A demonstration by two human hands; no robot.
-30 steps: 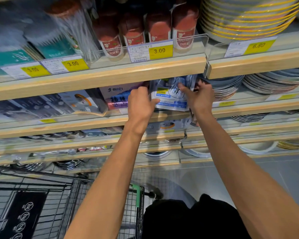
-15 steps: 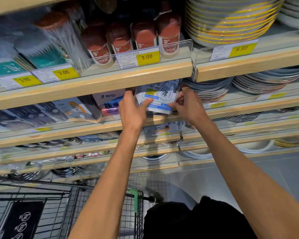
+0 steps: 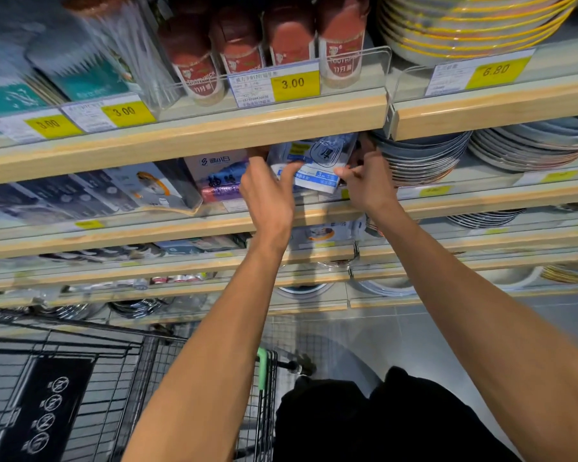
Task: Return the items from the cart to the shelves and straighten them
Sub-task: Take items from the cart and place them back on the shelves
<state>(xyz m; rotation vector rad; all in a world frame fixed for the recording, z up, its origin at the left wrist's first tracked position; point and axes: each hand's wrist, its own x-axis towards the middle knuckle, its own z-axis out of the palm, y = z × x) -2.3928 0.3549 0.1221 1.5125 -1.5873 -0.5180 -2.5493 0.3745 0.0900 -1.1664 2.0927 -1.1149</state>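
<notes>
A white and blue plastic packet (image 3: 317, 161) stands tilted on the second shelf (image 3: 481, 203), under the wooden lip of the top shelf. My left hand (image 3: 267, 198) presses its thumb and fingers on the packet's left edge. My right hand (image 3: 367, 185) pinches the packet's lower right corner. Both arms reach up from below. The wire cart (image 3: 80, 378) with a green handle piece stands at the lower left; its contents are not visible.
Left of the packet sit a white box (image 3: 214, 171) and flat dark packages (image 3: 80, 195). Stacked plates (image 3: 427, 155) lie to the right. Red-capped toothpick jars (image 3: 291, 41) and yellow-rimmed plates (image 3: 474, 25) fill the top shelf. Lower shelves hold more goods.
The view has shifted slightly, so the shelves sit lower and to the left. Both hands stay on the packet; my right hand slid from its upper right edge down to its lower corner.
</notes>
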